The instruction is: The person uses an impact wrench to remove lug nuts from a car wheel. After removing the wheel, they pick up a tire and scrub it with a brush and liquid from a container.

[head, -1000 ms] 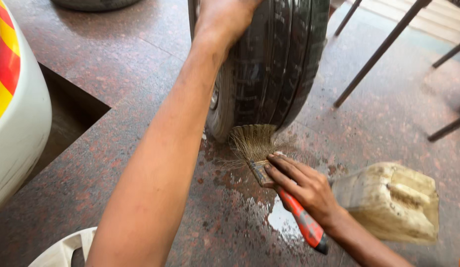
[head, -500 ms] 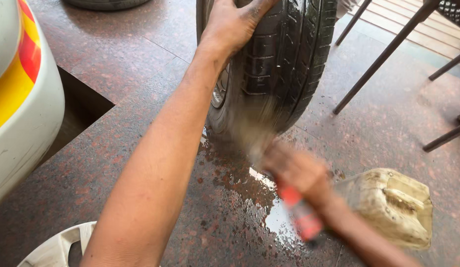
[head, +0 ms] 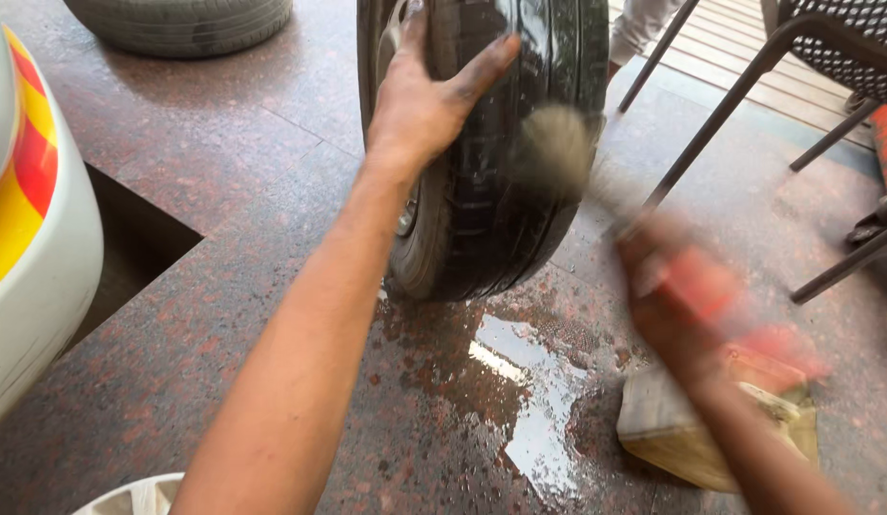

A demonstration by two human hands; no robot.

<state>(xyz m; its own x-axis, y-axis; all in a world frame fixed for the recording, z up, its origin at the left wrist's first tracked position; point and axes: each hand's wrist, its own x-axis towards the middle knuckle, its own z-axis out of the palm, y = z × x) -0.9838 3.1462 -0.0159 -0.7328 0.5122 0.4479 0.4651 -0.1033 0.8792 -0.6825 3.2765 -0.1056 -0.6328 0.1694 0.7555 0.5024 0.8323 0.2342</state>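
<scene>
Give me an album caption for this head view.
Left hand steadies an upright tyre while right hand swings a brush against it.

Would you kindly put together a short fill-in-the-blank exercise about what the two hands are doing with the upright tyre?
1. The left hand rests on top of the upright ____.
2. The right hand holds a brush with a ____ handle.
3. The brush's bristles are against the tyre's ____.
4. On the stone floor under the tyre lies a ____ of water.

Missing words: tyre; red; tread; puddle
</scene>
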